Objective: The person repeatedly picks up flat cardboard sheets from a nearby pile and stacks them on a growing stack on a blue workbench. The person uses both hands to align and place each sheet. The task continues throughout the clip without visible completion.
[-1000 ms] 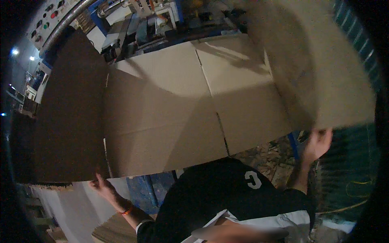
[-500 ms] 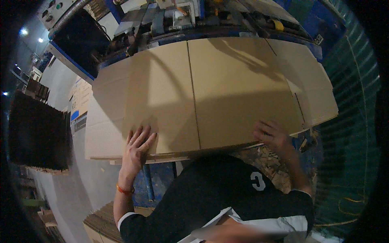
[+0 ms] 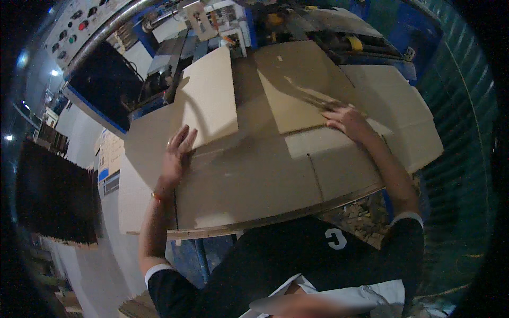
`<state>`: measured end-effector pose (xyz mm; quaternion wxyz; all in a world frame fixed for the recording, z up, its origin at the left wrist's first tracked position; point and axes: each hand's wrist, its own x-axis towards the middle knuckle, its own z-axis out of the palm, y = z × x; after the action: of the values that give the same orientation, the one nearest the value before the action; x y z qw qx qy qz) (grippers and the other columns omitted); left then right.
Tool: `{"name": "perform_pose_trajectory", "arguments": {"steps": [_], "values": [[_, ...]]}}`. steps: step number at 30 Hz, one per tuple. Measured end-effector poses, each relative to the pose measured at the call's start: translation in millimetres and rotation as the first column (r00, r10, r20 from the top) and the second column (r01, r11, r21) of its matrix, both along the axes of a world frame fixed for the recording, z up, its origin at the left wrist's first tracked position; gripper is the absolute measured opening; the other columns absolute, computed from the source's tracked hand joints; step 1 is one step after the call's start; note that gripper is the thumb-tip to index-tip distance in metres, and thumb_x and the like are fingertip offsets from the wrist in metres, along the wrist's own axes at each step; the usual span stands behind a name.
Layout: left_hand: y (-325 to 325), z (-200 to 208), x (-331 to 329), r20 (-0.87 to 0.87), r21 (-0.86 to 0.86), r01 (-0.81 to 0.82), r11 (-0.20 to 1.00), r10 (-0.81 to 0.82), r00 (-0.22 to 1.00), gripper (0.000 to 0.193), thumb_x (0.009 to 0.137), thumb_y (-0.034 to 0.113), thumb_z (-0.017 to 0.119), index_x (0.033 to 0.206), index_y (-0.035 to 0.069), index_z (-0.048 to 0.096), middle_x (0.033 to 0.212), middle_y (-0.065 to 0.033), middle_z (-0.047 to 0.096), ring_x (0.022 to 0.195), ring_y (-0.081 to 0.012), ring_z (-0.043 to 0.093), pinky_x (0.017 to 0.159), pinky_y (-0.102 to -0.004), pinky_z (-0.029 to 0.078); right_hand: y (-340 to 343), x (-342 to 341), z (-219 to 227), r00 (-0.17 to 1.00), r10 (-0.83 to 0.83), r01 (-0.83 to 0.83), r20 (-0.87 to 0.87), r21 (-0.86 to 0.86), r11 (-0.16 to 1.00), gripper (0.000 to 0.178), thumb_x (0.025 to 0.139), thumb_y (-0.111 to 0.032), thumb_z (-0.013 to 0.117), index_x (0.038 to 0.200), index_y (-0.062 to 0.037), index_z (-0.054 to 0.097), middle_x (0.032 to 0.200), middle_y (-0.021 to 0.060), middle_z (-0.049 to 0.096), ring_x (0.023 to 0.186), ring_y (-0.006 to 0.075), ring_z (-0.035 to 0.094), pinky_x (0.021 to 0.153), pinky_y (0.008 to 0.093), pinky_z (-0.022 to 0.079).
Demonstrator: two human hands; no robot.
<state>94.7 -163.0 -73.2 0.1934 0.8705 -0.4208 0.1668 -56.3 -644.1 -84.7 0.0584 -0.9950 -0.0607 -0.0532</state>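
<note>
A cardboard sheet lies at the machine's front, its light left panel and browner right panel raised apart with a gap between them. Whether the two panels join at the far end is hard to see. My left hand is open, fingers spread against the left panel's near corner. At the right panel's near right corner rests my right hand, its fingers stretched out over the edge. Beneath lies a wide flat stack of cardboard sheets with slots cut in its near edge.
Beyond the stack stands a blue machine with rollers and a control panel of buttons at far left. A dark bundle of cardboard is on the left. Cardboard scraps lie below the right edge; green corrugated sheeting flanks the right.
Both hands have moved forward, away from me, the right one farther. The top sheet has slid toward the machine and its panels now stand apart, exposing the sheet beneath.
</note>
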Motion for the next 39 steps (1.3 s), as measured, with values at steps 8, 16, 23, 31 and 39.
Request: {"name": "perform_pose_trajectory", "arguments": {"steps": [8, 16, 23, 31, 39], "values": [[-19, -13, 88, 0.081, -0.172, -0.125, 0.977, 0.14, 0.987, 0.067, 0.077, 0.005, 0.062, 0.135, -0.002, 0.029, 0.138, -0.021, 0.033, 0.128, -0.0314, 0.033, 0.103, -0.0365, 0.029, -10, 48, 6, 0.916, -0.396, 0.398, -0.067, 0.278, 0.874, 0.053, 0.083, -0.039, 0.056, 0.128, -0.0133, 0.045, 0.128, 0.0133, 0.046, 0.109, 0.0281, 0.049, 0.094, 0.0394, 0.037], [91, -59, -52, -0.047, -0.158, -0.746, 0.647, 0.749, 0.661, 0.062, 0.084, 0.02, 0.061, 0.133, -0.003, 0.032, 0.134, -0.0224, 0.038, 0.123, -0.0326, 0.038, 0.103, -0.0372, 0.03, -46, -153, -6, 0.283, -0.929, 0.504, 0.238, 0.787, 0.355, 0.071, 0.085, -0.043, 0.054, 0.136, -0.0004, 0.029, 0.139, 0.0197, 0.032, 0.128, 0.0305, 0.031, 0.105, 0.0361, 0.024], [65, -91, -91, -0.147, -0.074, -0.771, 0.632, 0.758, 0.635, 0.057, 0.085, 0.019, 0.057, 0.133, -0.002, 0.033, 0.132, -0.0209, 0.039, 0.122, -0.0309, 0.04, 0.101, -0.037, 0.032, -35, -188, -136, 0.017, -0.999, -0.528, -0.029, 0.848, -0.034, 0.068, 0.09, -0.051, 0.039, 0.137, -0.0027, 0.026, 0.132, 0.0129, 0.039, 0.119, 0.0258, 0.039, 0.099, 0.0357, 0.032], [60, -89, -107, -0.172, -0.116, -0.786, 0.607, 0.767, 0.618, 0.051, 0.087, 0.017, 0.053, 0.132, -0.001, 0.035, 0.131, -0.0192, 0.04, 0.12, -0.0289, 0.041, 0.1, -0.0366, 0.034, -3, -162, -138, -0.016, -0.998, -0.31, -0.053, 0.949, -0.046, 0.068, 0.094, -0.047, 0.03, 0.14, 0.0003, 0.015, 0.146, 0.0159, 0.016, 0.134, 0.0255, 0.016, 0.109, 0.0338, 0.012], [82, -80, -128, -0.283, -0.171, -0.865, 0.472, 0.817, 0.502, 0.047, 0.089, 0.015, 0.049, 0.131, 0.001, 0.036, 0.129, -0.0175, 0.041, 0.118, -0.0269, 0.043, 0.099, -0.0363, 0.036, -55, -176, -86, -0.135, -0.959, 0.46, 0.247, 0.873, 0.16, 0.08, 0.085, -0.048, 0.048, 0.137, 0.0065, 0.02, 0.144, 0.0226, 0.017, 0.134, 0.032, 0.018, 0.108, 0.0386, 0.015]]}}
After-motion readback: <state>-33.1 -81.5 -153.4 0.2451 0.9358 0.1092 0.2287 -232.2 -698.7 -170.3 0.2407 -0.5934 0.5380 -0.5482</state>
